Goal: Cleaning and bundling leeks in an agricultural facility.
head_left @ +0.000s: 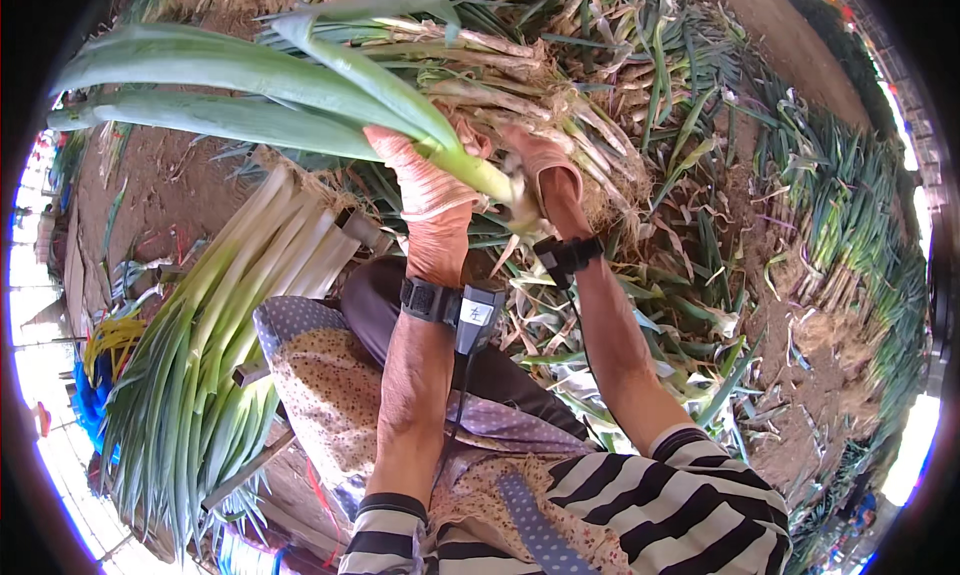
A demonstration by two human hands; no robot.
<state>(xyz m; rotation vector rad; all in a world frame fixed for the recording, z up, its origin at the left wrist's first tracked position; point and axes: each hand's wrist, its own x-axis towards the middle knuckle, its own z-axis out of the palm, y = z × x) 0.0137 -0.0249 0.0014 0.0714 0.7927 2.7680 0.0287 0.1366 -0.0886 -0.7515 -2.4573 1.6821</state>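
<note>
We note one leek [300, 85] in hand at centre frame, just above the middle. Its pale lower stalk sits between the two hands and its long green leaves sweep to the upper left of the frame. The left hand [428, 180], in a pinkish glove, is wrapped around the stalk where green turns to white, fingers curled tight on it. The right hand [540, 165], also gloved, is at the root end just to the right; its fingers appear pinched on the outer skin or roots there, though blur keeps us from telling exactly what they pinch.

We judge the work to be well under way but far from finished. At left of frame, a stack of cleaned leeks [230, 315] lies in order, white shafts together toward the centre and green tops fanned to the lower left, resting on what looks like a low wooden frame. These look finished: bare, pale, no loose skin.

Behind the hands, across the upper centre and right, a large heap of untrimmed leeks [560, 85] with dry brown husks and rooty ends lies on the ground. Further heaps [850, 225] line the right edge. That pile looks bigger than the cleaned stack, so most remains.

Stripped leaves and husks [640, 345] litter the earth floor right of centre. A patterned apron [340, 385] covers the lap at lower centre.
</note>
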